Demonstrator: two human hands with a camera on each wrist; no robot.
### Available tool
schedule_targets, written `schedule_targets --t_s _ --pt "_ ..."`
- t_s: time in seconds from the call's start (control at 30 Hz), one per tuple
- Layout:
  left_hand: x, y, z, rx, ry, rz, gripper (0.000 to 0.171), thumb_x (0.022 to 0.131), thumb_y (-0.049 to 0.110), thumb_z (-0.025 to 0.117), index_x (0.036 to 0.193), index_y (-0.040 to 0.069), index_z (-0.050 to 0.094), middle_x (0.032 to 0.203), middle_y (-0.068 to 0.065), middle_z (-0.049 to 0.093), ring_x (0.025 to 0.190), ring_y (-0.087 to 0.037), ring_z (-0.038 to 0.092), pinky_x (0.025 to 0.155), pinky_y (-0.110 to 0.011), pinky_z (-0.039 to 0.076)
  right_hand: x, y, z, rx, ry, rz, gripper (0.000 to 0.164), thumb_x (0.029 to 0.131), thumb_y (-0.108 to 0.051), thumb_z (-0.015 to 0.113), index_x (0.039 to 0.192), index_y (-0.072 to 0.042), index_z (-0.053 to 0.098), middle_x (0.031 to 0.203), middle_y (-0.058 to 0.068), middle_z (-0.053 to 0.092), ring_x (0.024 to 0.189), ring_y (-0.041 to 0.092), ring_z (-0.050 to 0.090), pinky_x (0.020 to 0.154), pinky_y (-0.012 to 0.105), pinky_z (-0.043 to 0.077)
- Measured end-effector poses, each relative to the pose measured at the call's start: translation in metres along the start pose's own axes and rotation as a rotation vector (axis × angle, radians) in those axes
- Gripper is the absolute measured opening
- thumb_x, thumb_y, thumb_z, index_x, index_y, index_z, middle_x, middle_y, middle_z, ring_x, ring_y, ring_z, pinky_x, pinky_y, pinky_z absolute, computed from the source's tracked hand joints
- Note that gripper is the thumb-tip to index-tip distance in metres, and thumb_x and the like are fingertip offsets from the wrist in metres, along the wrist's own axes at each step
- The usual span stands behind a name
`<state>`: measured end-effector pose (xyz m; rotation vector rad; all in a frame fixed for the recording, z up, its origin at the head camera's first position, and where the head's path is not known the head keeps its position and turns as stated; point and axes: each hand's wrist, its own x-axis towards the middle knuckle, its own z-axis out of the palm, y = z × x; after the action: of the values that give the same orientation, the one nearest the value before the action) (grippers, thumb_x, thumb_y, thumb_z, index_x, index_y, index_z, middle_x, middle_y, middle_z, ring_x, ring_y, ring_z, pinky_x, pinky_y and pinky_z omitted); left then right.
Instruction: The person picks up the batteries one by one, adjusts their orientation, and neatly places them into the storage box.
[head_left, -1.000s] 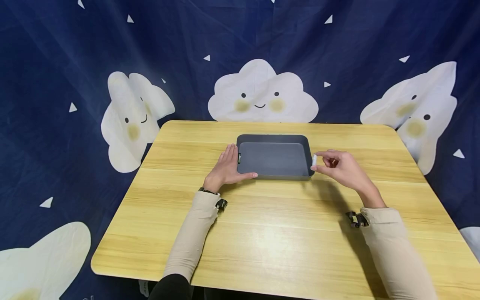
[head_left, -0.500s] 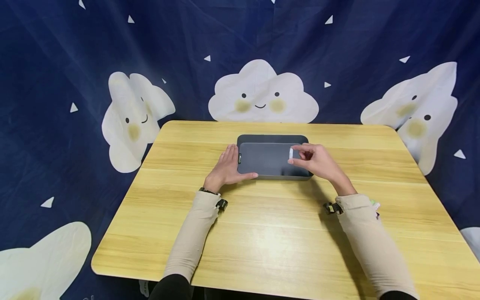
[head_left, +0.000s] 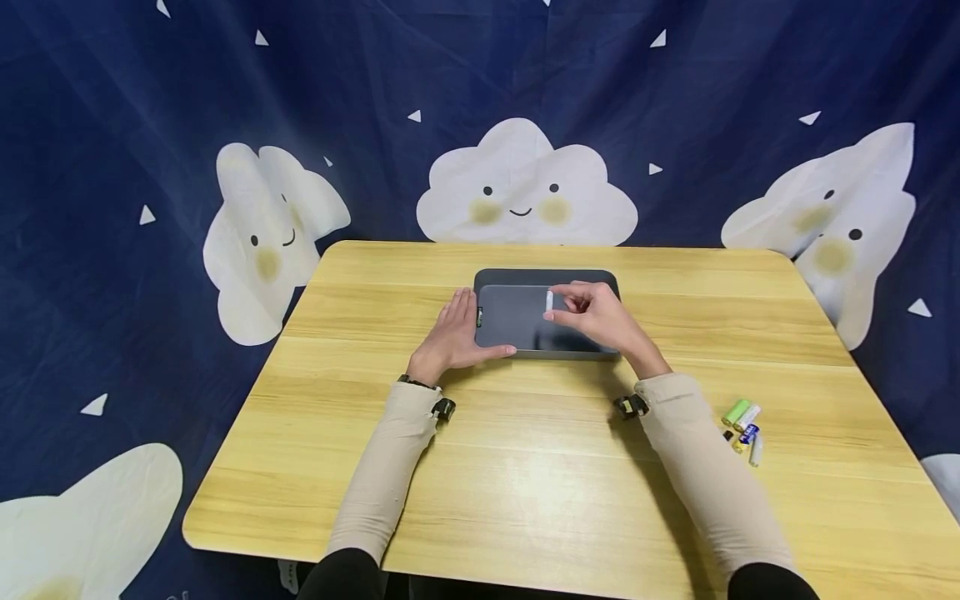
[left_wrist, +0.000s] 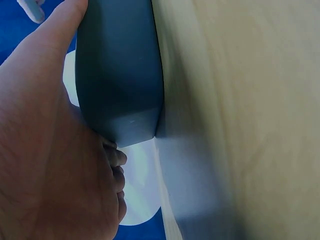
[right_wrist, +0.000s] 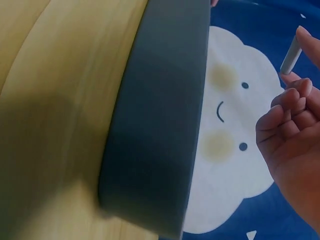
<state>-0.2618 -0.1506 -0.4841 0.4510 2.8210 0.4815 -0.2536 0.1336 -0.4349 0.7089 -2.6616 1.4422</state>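
Observation:
A dark grey rectangular tray [head_left: 513, 321] sits on the wooden table. My left hand [head_left: 450, 337] rests against its left end, fingers straight, with the thumb along the front wall. Above the tray's floor, my right hand [head_left: 600, 317] pinches a white battery [head_left: 549, 301] between thumb and forefinger, held by its two ends. The right wrist view shows this battery [right_wrist: 291, 56] beyond the tray's wall [right_wrist: 155, 110], the other fingers curled. Inside the tray, at its left end, lies a small dark and green battery [head_left: 479, 317], partly hidden by the wall.
To the right of my right forearm, several loose batteries lie on the table, among them a green battery [head_left: 736, 412], a blue and yellow battery [head_left: 747, 435] and a white battery [head_left: 756, 451]. A dark blue curtain [head_left: 375, 75] with cloud prints hangs behind the table.
My right hand has carried the white battery leftward, from beside the tray's right end to over its middle. The loose batteries have come out from behind the forearm. The left hand stays put.

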Motion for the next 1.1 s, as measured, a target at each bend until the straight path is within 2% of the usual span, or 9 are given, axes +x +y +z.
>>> schedule_targets --t_s 0.2,0.37,0.87,1.1 --pt "-0.002 0.001 -0.001 0.0 0.025 0.019 0.135 0.08 0.089 0.054 0.166 0.002 -0.002 0.176 -0.016 -0.005 0.165 -0.028 -0.006 0.135 -0.046 0.006 0.011 0.002 0.013 0.013 -0.023 0.01 0.046 0.092 -0.029 0.08 0.129 -0.004 0.072 0.072 0.004 0.047 0.056 0.012 0.034 0.056 0.025 0.031" --pt "-0.002 0.001 0.0 0.009 0.024 0.013 0.135 0.08 0.09 0.054 0.166 0.002 -0.002 0.176 -0.015 -0.006 0.165 -0.027 -0.006 0.135 -0.047 0.006 0.018 0.005 0.025 0.046 -0.038 0.023 0.046 0.092 -0.03 0.08 0.129 -0.004 0.072 0.07 0.004 0.047 0.055 0.014 0.033 0.056 0.026 0.031" --pt "-0.002 0.0 -0.001 0.004 0.007 0.0 0.135 0.08 0.089 0.054 0.166 0.003 -0.004 0.176 -0.015 -0.008 0.165 -0.027 -0.006 0.135 -0.048 0.006 0.045 0.011 0.058 0.07 -0.077 0.024 0.049 0.094 -0.023 0.078 0.131 0.006 0.068 0.067 0.003 0.048 0.055 0.012 0.036 0.059 0.024 0.034" --pt "-0.002 0.001 -0.002 -0.005 0.015 0.017 0.133 0.082 0.087 0.055 0.165 0.001 -0.002 0.176 -0.016 -0.006 0.165 -0.028 -0.005 0.135 -0.048 0.007 0.052 0.014 0.072 0.068 -0.12 0.043 0.05 0.094 -0.021 0.078 0.133 0.007 0.066 0.065 0.0 0.047 0.057 0.013 0.04 0.067 0.026 0.043"
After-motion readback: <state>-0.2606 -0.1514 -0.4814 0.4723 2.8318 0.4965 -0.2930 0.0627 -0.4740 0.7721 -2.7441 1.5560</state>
